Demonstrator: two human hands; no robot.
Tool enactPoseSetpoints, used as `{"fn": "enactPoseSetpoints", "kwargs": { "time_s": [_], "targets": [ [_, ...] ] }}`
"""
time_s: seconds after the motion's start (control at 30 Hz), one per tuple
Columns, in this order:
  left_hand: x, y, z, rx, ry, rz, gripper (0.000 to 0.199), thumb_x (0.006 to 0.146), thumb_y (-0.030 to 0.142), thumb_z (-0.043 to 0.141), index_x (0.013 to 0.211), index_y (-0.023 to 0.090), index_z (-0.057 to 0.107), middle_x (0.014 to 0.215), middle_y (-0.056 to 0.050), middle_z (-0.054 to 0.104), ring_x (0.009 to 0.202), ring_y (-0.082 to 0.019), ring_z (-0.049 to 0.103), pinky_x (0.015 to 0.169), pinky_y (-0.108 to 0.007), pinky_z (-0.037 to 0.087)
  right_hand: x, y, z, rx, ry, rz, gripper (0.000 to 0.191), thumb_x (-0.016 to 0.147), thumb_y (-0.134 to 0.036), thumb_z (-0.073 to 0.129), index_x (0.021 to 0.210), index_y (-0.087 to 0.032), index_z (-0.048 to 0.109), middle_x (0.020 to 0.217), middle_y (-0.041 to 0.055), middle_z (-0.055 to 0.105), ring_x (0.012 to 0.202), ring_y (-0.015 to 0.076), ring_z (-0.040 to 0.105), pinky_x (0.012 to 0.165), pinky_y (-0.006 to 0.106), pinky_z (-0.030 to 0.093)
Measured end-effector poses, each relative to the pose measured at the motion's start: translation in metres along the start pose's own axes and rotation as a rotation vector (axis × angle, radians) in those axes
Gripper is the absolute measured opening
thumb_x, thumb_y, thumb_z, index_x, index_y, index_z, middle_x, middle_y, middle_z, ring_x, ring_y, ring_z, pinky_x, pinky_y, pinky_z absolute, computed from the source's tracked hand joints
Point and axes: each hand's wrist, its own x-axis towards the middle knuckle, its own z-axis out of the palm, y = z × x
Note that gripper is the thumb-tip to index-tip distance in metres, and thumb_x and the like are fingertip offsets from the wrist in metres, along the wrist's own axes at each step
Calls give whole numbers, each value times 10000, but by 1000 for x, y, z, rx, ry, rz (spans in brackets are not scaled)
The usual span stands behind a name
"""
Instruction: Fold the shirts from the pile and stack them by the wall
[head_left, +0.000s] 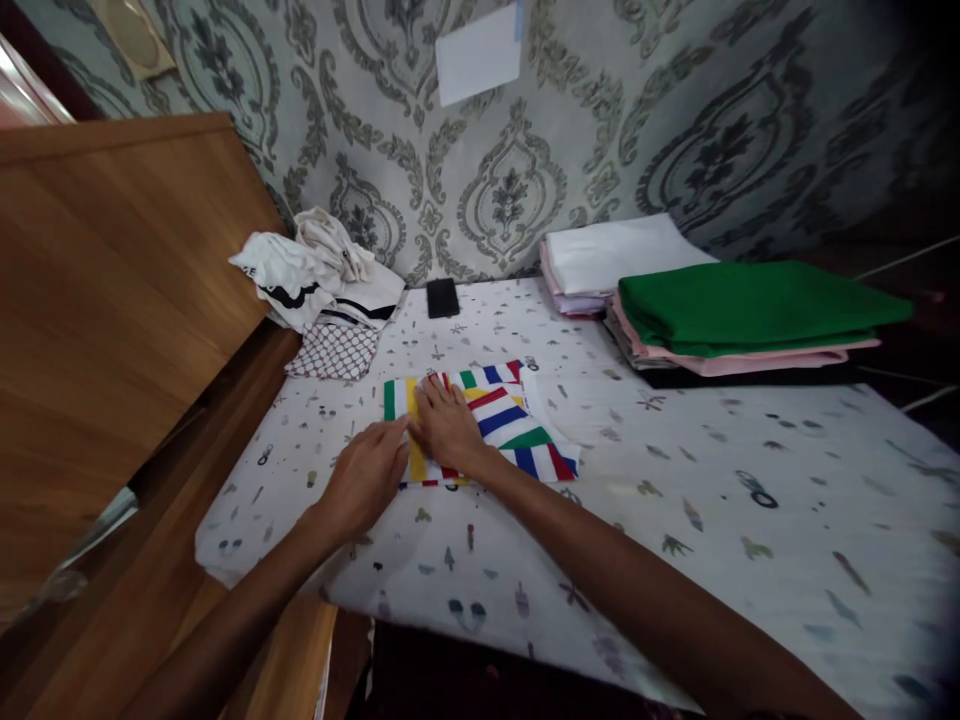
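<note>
A folded cloth with stripes of red, blue, green, yellow and white (517,425) lies flat on the patterned white bedsheet (480,560). My right hand (448,425) rests palm down on its left half, fingers stretched out and slightly apart. At the cloth's left edge is my left hand (367,470), its fingers bent together with the fingertips against the edge near the yellow stripe. What those fingertips pinch, if anything, is too small to make out.
Crumpled white clothes (300,275) and a checked cloth (334,350) lie at the back left beside a wooden panel (127,300). A black phone-like object (442,298) lies near the wall. Folded stacks with white (622,255) and green cloth (750,305) stand back right.
</note>
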Motion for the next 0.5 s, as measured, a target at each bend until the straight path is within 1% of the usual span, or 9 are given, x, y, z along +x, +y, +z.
{"fn": "enactPoseSetpoints", "kwargs": {
  "time_s": [0.03, 0.1, 0.13, 0.2, 0.27, 0.33, 0.37, 0.43, 0.5],
  "targets": [
    [10, -6, 11, -69, 24, 13, 414, 1007, 284, 347, 1373, 149, 485, 1342, -168, 626, 1247, -242, 586, 1014, -428, 480, 0, 0, 0, -7, -3, -11, 586, 967, -328, 432, 1465, -18, 422, 1571, 224, 337, 1496, 308, 235, 1202, 514, 192],
    [24, -20, 35, -166, -2, -9, 490, 1000, 329, 370, 1448, 133, 406, 1484, -192, 497, 1397, -263, 446, 1115, -484, 388, -1, 1, -1, -21, -16, -22, 591, 940, -275, 458, 1473, -22, 417, 1576, 220, 328, 1497, 309, 233, 1203, 507, 191],
    [28, -27, 45, -202, -25, -26, 511, 995, 351, 384, 1460, 140, 393, 1509, -192, 467, 1429, -269, 402, 1136, -505, 355, -1, 1, -1, -25, -18, -21, 590, 941, -271, 452, 1476, -26, 415, 1577, 216, 328, 1496, 308, 237, 1204, 503, 190],
    [34, -43, 57, -270, -33, -50, 503, 993, 372, 386, 1451, 165, 408, 1504, -176, 476, 1428, -258, 401, 1148, -506, 335, -1, 0, -2, -25, -10, -9, 575, 967, -300, 412, 1477, -34, 421, 1575, 208, 337, 1492, 303, 250, 1204, 500, 190],
    [43, -61, 58, -315, 22, -56, 459, 993, 362, 377, 1401, 169, 459, 1441, -160, 535, 1364, -236, 467, 1133, -469, 359, -1, -1, -3, -18, -5, 0, 585, 987, -350, 386, 1473, -27, 424, 1574, 208, 340, 1490, 304, 255, 1204, 504, 189],
    [58, -81, 52, -306, 77, -98, 409, 972, 327, 400, 1317, 144, 521, 1320, -153, 599, 1263, -233, 527, 1097, -445, 391, -1, -2, -4, -14, -12, 5, 606, 992, -384, 389, 1472, -14, 421, 1577, 212, 332, 1493, 307, 244, 1208, 505, 182],
    [68, -91, 49, -286, 81, -132, 380, 951, 306, 426, 1262, 130, 554, 1242, -149, 624, 1210, -241, 546, 1072, -447, 405, -1, -2, -5, -12, -18, 9, 614, 993, -392, 392, 1473, -10, 417, 1580, 212, 326, 1495, 308, 238, 1210, 504, 177],
    [90, -108, 44, -266, 35, -187, 289, 903, 266, 472, 1108, 125, 619, 1063, -122, 659, 1063, -244, 588, 995, -441, 445, -1, -2, -6, -11, -25, 11, 619, 992, -395, 396, 1476, -9, 412, 1582, 210, 320, 1498, 306, 230, 1213, 501, 174],
    [108, -119, 44, -281, -26, -187, 181, 862, 249, 512, 923, 145, 647, 896, -79, 659, 909, -226, 600, 897, -402, 477, -1, -1, -6, -12, -21, 5, 617, 993, -397, 395, 1475, -12, 415, 1580, 210, 323, 1497, 305, 233, 1212, 501, 182]
  ]
}}
